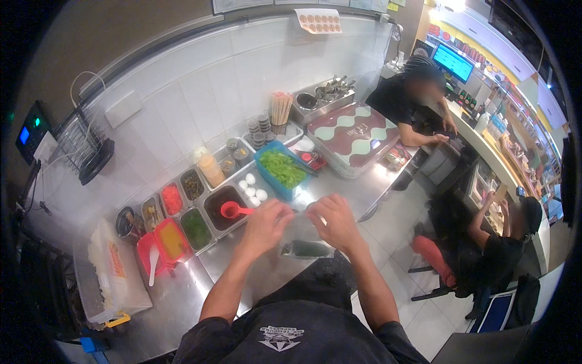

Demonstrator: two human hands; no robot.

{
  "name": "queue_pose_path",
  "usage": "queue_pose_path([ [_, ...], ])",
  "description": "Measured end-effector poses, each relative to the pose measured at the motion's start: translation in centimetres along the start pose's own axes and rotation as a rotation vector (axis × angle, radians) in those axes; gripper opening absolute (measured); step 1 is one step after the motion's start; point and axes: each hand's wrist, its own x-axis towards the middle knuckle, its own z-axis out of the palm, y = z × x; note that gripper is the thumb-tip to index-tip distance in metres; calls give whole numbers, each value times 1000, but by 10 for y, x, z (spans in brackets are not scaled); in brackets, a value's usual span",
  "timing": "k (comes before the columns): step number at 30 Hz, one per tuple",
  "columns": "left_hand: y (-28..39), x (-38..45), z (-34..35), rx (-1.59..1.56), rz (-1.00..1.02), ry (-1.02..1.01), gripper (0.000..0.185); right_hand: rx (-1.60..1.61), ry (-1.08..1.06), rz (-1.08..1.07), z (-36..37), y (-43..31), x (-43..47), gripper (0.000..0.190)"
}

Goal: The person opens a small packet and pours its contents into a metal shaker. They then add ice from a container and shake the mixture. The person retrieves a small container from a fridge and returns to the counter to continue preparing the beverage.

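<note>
My left hand and my right hand pinch the upper edge of a clear plastic bag between fingers and thumbs. Something dark green lies in the bag's lower end, close to the counter's front edge. Beyond my left hand, a red measuring scoop rests in a steel pan of dark brown contents. White eggs sit in the pan beside it. A blue container of chopped green leaves stands behind my hands, with dark tongs across its right side.
Steel pans of chopped greens and red shreds, a squeeze bottle and a red container line the left. A large patterned lidded box stands at the back right. Two people are at the right, by another counter.
</note>
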Motion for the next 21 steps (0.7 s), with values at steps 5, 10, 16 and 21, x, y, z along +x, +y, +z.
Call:
queue_pose_path([
  [5,4,4,1,-142,-87,-5,17,27,12,-6,6,5,-4,10],
  [10,2,8,4,-99,-54,-36,18,38,10,5,2,14,-11,11],
  [16,11,7,0,-152,-58,-77,16,14,-24,176,-33,16,-34,10],
  [21,15,-6,5,-317,-131,-256,11,107,-113,332,-79,38,-99,12],
])
